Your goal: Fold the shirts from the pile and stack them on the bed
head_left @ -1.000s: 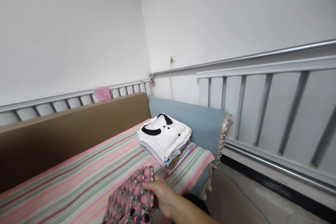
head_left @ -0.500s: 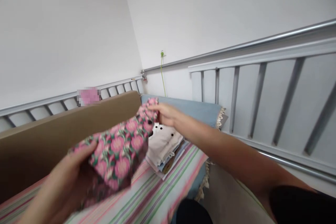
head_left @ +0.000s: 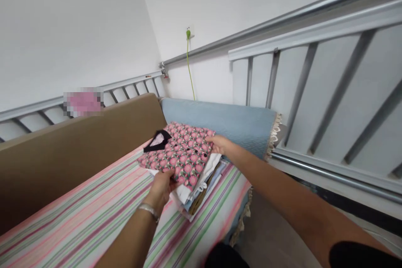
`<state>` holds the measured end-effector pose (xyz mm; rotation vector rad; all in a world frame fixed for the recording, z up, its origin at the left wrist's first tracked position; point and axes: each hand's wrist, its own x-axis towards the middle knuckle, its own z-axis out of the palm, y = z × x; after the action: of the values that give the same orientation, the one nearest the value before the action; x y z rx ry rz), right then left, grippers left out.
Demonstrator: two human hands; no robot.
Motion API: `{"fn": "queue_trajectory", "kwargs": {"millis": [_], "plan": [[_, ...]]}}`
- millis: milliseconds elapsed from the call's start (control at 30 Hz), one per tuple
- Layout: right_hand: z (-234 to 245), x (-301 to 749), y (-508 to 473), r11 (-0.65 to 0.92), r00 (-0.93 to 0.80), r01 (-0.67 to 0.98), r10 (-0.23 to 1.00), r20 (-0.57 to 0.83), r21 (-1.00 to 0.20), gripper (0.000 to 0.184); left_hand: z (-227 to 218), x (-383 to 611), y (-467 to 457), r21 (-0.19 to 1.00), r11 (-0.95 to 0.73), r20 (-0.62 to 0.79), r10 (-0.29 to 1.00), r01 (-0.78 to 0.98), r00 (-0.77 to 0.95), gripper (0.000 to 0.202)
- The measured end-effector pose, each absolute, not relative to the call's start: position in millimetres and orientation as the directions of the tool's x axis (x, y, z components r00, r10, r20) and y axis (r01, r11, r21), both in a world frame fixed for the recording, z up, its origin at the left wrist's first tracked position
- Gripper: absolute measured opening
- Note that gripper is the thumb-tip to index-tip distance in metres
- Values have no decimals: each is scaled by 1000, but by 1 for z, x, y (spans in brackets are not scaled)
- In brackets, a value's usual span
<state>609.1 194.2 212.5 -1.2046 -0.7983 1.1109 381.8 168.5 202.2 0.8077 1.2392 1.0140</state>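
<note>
A folded pink floral shirt (head_left: 185, 146) with a black collar and dark buttons lies flat over a stack of folded clothes (head_left: 201, 194). White, blue and brown edges of the stack show below it. My left hand (head_left: 163, 184), with a bracelet on its wrist, grips the shirt's near edge between thumb and fingers. Over at the right edge, my right hand (head_left: 219, 144) pinches the shirt's far corner. The fingertips under the cloth are hidden in both hands.
Under the stack is a striped cloth (head_left: 103, 213) on a sofa with a brown backrest (head_left: 94, 130) and a blue-covered armrest (head_left: 220, 121). White radiators (head_left: 314, 79) line the walls. A green cord (head_left: 190, 67) hangs from a socket.
The floral shirt has come down from in front of me onto the stack and now lies spread flat, collar showing. Both hands moved with it, the left one forward and right.
</note>
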Motion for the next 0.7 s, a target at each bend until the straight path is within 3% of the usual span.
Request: {"fn": "queue_trajectory", "kwargs": {"millis": [100,400,533,700], "plan": [[171,617,195,-118,290,-304,934,-209,-946,8,172,381,170,914,374,-377,926,-157,15,11],[165,633,189,-81,321,-316,928,-187,-945,20,192,371,198,904,299,-329,943,-305,-50,11],[166,640,199,-91,345,-246,922,-175,-965,23,197,360,226,925,208,-272,947,-319,-172,3],[162,645,212,1,460,-25,888,-10,-1000,33,206,355,246,972,16,-80,960,-233,-267,31]]}}
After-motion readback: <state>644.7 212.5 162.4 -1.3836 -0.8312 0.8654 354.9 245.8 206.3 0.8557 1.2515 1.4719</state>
